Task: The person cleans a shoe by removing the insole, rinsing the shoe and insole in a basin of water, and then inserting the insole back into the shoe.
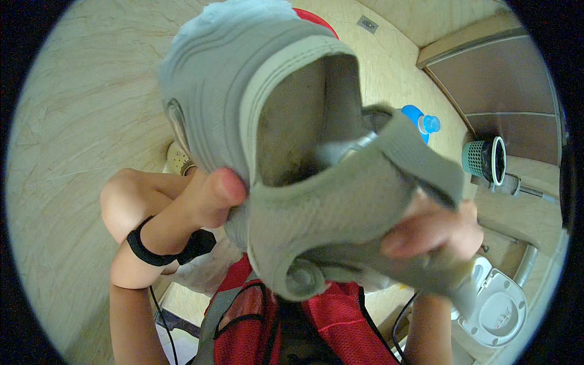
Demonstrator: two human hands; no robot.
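Observation:
A grey sandal-like shoe [319, 214] with a mesh upper, a thick ridged sole edge and straps fills the middle of the view, close to the camera. Its dark insole faces me through the wide opening. My left hand [214, 196] grips the sole's left side, the thumb showing and the other fingers hidden behind it. At the loose strap [419, 159] on the right, my right hand [438, 228] is blurred, its fingers closed around the strap material. A blurred pale, shiny piece lies across the opening; I cannot tell what it is.
White foam [242, 11] and a red rim [315, 20] show behind the shoe. A blue bottle [417, 123] stands on the tiled floor, near a floor drain [367, 24]. To the right are a green wastebasket [474, 159] and a toilet [497, 310].

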